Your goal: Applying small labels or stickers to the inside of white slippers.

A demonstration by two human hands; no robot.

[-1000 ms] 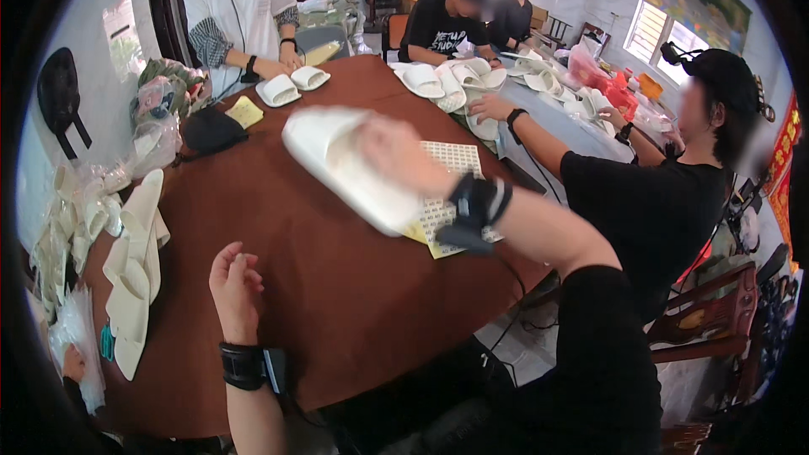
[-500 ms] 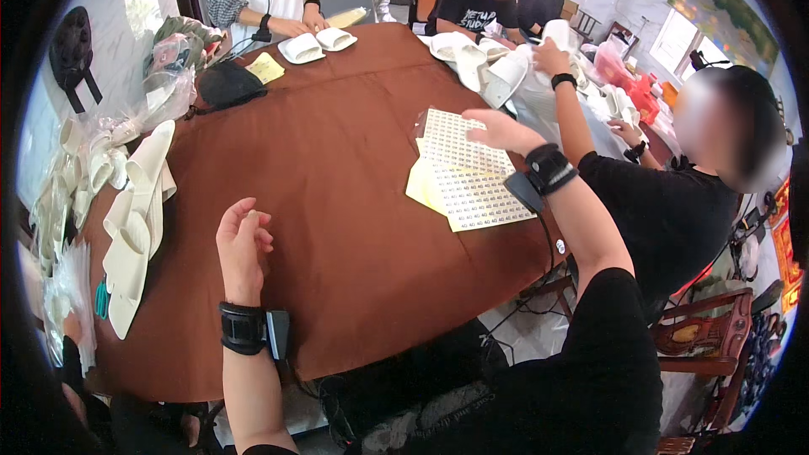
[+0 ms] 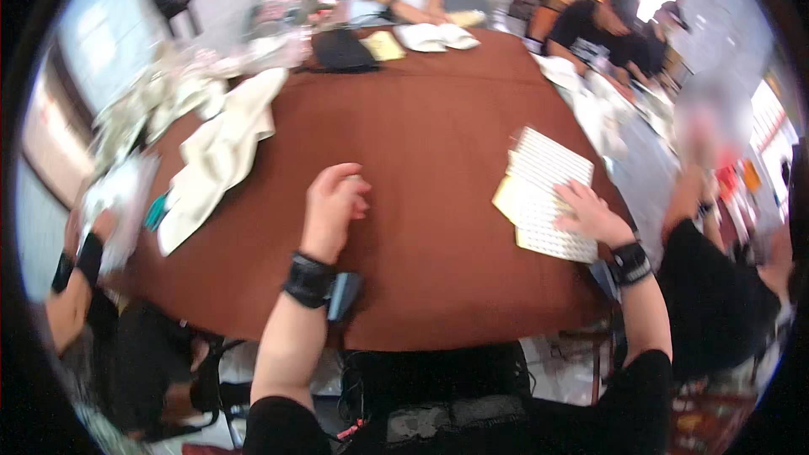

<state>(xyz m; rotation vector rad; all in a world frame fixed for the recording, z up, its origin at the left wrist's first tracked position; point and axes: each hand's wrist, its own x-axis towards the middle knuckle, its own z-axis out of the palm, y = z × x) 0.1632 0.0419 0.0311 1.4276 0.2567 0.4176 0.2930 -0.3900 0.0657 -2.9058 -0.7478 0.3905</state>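
My left hand (image 3: pixel 333 206) rests on the brown table (image 3: pixel 421 126) with its fingers loosely curled and nothing in it; a black band is on the wrist. My right hand (image 3: pixel 590 215) lies flat, fingers spread, on a white perforated sheet (image 3: pixel 543 173) near the table's right edge. A yellow sheet (image 3: pixel 506 200) sticks out from under the white one on its left side. The right wrist also wears a black band.
Cream cloth pieces (image 3: pixel 219 147) lie along the table's left side, with more white pieces (image 3: pixel 434 35) and a black pouch (image 3: pixel 341 50) at the far end. Other people sit at the left (image 3: pixel 80 286), right (image 3: pixel 716 286) and far side (image 3: pixel 607 21).
A second ago my right hand held a large white padded piece above the table; it is gone and the hand now lies on the perforated sheet. My left hand curled. The view tilted down.
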